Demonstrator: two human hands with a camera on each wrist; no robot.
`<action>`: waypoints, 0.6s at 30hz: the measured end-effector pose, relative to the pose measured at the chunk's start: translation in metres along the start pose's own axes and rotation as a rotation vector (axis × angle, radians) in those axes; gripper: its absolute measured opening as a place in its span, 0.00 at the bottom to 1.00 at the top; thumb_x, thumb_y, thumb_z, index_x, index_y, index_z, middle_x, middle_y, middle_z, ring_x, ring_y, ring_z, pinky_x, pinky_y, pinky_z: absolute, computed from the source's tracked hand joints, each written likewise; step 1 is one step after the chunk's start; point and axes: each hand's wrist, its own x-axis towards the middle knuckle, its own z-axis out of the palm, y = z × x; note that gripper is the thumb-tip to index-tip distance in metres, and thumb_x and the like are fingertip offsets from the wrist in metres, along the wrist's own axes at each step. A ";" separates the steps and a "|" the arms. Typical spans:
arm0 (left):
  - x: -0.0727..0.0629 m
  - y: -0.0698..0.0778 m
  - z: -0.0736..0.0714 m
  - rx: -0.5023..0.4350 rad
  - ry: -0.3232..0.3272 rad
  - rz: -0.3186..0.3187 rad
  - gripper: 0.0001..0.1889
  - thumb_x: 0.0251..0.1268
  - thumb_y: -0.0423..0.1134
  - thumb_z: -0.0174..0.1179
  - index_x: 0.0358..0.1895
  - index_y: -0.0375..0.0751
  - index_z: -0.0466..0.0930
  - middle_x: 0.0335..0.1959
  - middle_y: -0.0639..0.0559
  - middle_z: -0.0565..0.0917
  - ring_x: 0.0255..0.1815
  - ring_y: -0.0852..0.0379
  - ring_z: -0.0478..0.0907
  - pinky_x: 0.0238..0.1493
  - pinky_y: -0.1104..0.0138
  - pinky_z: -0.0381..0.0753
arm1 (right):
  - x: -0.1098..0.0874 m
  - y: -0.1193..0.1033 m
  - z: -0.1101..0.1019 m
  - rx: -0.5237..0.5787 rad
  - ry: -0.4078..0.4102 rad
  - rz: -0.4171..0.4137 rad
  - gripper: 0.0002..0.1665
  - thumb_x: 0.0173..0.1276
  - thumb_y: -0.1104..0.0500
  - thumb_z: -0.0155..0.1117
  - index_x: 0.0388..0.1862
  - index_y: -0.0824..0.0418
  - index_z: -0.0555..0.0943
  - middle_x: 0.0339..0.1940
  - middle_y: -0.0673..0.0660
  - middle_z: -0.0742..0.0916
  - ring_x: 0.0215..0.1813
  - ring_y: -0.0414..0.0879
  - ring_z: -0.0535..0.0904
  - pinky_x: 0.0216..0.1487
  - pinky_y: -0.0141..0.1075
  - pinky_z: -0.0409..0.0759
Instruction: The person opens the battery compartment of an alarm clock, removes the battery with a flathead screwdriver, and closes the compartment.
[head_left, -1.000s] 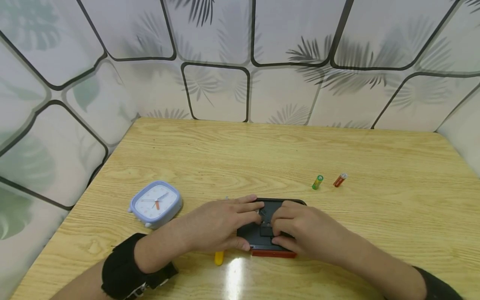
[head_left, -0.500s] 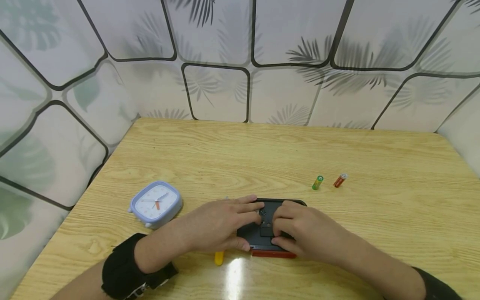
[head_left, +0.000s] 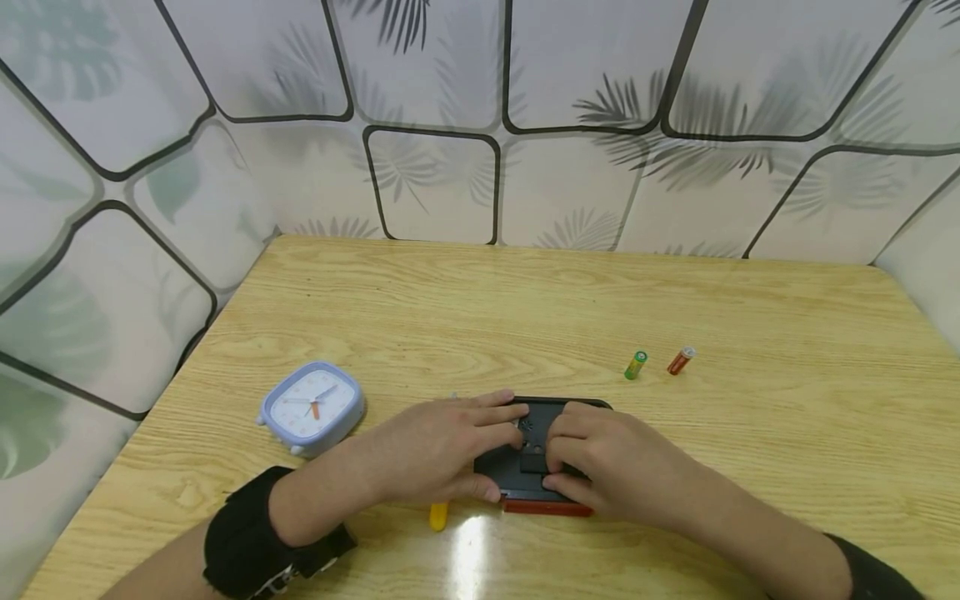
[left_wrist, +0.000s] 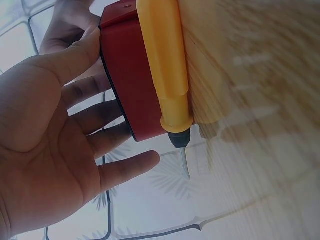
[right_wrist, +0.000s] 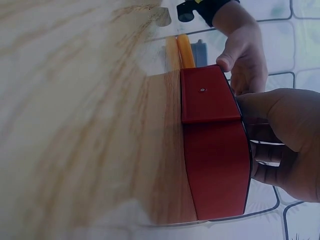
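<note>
A box-like device with red sides (head_left: 547, 507) and a black back panel (head_left: 501, 468) lies panel up on the wooden table. My left hand (head_left: 438, 450) rests on the panel's left part with fingers extended, its thumb by the near edge. On the right, my right hand (head_left: 611, 454) has bent fingers and thumb pinching at the panel beside a small raised dark block (head_left: 533, 462); the exact spot under the fingertips is hidden. Beneath my left hand sits a screwdriver (left_wrist: 167, 55) with a yellow handle, next to the device's red side (left_wrist: 132, 85).
A light-blue alarm clock (head_left: 311, 408) lies face up on the left, near my left forearm. Two small batteries, one green (head_left: 635, 365) and one red-brown (head_left: 681, 361), stand or lean beyond my right hand. A patterned curtain (head_left: 435, 183) borders the table's far edge.
My right fingers have shifted very slightly on the panel. My left hand, the device and everything else look unmoved.
</note>
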 end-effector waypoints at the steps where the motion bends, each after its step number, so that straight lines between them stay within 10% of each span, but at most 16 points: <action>1: 0.000 0.000 0.000 0.000 0.000 0.000 0.28 0.73 0.58 0.65 0.69 0.50 0.77 0.82 0.45 0.70 0.86 0.46 0.61 0.78 0.53 0.73 | 0.000 0.000 0.000 0.001 0.001 0.005 0.12 0.62 0.53 0.84 0.31 0.47 0.84 0.39 0.43 0.86 0.43 0.37 0.79 0.45 0.33 0.84; 18: -0.004 -0.002 -0.002 0.049 -0.046 0.098 0.28 0.72 0.56 0.67 0.73 0.58 0.77 0.83 0.38 0.65 0.87 0.39 0.58 0.77 0.48 0.75 | -0.001 0.003 -0.001 0.193 -0.113 0.234 0.12 0.68 0.48 0.78 0.30 0.40 0.82 0.43 0.41 0.81 0.46 0.37 0.75 0.44 0.34 0.82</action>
